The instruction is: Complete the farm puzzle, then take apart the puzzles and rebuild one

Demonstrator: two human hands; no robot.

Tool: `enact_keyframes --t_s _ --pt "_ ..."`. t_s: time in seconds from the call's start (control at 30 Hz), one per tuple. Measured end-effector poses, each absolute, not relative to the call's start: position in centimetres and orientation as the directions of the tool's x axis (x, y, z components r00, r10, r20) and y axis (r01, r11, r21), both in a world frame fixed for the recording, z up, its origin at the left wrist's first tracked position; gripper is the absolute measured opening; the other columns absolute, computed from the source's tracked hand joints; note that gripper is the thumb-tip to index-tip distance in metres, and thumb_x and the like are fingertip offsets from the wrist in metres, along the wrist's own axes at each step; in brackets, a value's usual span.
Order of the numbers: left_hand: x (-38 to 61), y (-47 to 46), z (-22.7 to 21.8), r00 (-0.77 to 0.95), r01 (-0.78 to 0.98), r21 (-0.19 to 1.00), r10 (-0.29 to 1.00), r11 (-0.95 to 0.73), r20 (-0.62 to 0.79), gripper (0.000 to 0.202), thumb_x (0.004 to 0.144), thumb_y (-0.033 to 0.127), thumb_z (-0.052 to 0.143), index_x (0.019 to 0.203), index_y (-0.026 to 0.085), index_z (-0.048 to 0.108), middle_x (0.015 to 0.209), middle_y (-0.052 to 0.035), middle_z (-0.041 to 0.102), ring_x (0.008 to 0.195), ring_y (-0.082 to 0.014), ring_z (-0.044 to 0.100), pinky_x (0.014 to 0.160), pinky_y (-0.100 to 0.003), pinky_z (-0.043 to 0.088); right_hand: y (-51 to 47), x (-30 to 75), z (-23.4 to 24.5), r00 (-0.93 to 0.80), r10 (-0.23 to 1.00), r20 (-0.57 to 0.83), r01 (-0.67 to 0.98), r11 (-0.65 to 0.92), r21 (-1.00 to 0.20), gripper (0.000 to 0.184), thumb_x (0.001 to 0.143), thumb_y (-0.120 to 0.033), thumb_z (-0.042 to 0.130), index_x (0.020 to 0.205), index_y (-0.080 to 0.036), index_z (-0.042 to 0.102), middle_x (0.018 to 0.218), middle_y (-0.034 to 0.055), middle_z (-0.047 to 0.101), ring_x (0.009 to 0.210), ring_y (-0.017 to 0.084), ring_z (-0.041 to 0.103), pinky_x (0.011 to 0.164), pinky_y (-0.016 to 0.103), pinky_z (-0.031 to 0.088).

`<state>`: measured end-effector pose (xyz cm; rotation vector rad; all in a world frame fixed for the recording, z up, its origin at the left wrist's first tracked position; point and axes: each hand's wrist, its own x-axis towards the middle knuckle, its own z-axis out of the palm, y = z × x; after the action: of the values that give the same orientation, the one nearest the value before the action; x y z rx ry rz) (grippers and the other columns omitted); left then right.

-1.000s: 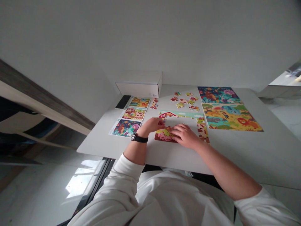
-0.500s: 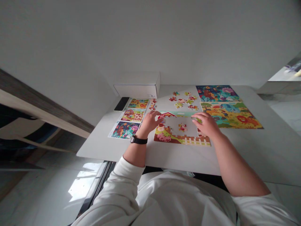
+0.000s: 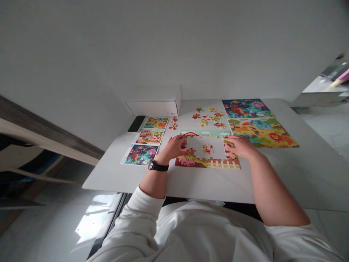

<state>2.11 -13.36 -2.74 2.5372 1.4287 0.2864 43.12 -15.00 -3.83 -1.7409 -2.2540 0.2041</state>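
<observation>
Puzzle border (image 3: 225, 165) is seen in the head view on the tabletop (image 3: 207, 182), around a loose inner section (image 3: 208, 149); its sides are touched by the left hand (image 3: 174, 148) and right hand (image 3: 241, 146), apart and unclenched. Joints could be popped by uneven pressing.

No words, brands or numbers are showing legibly anywhere. On the white box (image 3: 151, 108), a small printed mark (image 3: 171, 113) is sitting at the lower right of the front face, its characters blurring past reading. On the picture sheet (image 3: 151, 136) lying in front of the box, and on the partly assembled puzzle (image 3: 187, 161) lying in front and to the right of it, no lettering is standing out.
</observation>
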Motion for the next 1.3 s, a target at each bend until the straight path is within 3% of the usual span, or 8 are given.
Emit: enact_keyframes --t_s 0.27,0.53,0.8,1.13,1.3 --pt "2.3 -12.9 -2.9 0.475 0.818 0.301 0.871 -0.490 0.128 0.062 0.084 0.053 0.085 0.136 0.020 0.072 0.145 -0.0186 0.064 0.136 -0.0371 0.061 0.120 -0.051 0.045 -14.8 42.9 -4.3 -0.238 0.949 0.208 0.919 0.290 -0.266 0.038 0.081 -0.036 0.084 0.119 -0.031 0.084 0.139 0.0089 0.077 0.126 0.038 0.071 0.109 0.057 0.055" --pt "2.0 -13.0 -1.3 0.179 0.822 0.441 0.899 -0.360 0.401 0.039 0.098 0.031 0.068 0.136 0.022 0.067 0.142 -0.0147 0.067 0.138 -0.0311 0.062 0.121 -0.048 0.048 -15.4 39.9 -2.6 -0.239 0.904 0.356 0.832 0.379 -0.405 0.029 0.094 -0.027 0.070 0.119 -0.024 0.083 0.127 0.0119 0.079 0.119 0.032 0.072 0.110 0.051 0.056" --pt "2.4 -13.3 -1.1 0.139 0.813 0.467 0.895 -0.347 0.423 0.039 0.098 0.028 0.067 0.136 0.023 0.066 0.142 -0.0137 0.066 0.137 -0.0311 0.062 0.121 -0.048 0.049 -17.7 34.5 -1.9 -0.552 0.787 0.273 0.703 0.616 -0.355 0.021 0.100 -0.023 0.066 0.107 -0.027 0.085 0.115 0.0070 0.081 0.109 0.028 0.072 0.105 0.048 0.055" --pt "1.9 -12.3 -0.9 0.008 0.868 0.442 0.896 -0.227 0.443 0.051 0.096 0.022 0.062 0.146 0.020 0.057 0.141 -0.0149 0.067 0.135 -0.0318 0.062 0.120 -0.048 0.049 -17.6 34.4 -2.3 -0.510 0.802 0.311 0.727 0.595 -0.343 0.033 0.100 -0.014 0.060 0.120 -0.026 0.083 0.127 0.0085 0.079 0.118 0.028 0.070 0.110 0.048 0.054" --pt "0.7 -10.6 0.9 -0.040 0.934 0.339 0.909 -0.113 0.415 0.058 0.093 0.020 0.062 0.151 0.016 0.052 0.144 -0.0177 0.066 0.136 -0.0346 0.061 0.118 -0.047 0.049 -17.4 35.0 -2.4 -0.517 0.788 0.333 0.709 0.613 -0.349 0.047 0.097 -0.003 0.050 0.119 -0.027 0.084 0.124 0.0057 0.080 0.117 0.027 0.070 0.110 0.047 0.054"
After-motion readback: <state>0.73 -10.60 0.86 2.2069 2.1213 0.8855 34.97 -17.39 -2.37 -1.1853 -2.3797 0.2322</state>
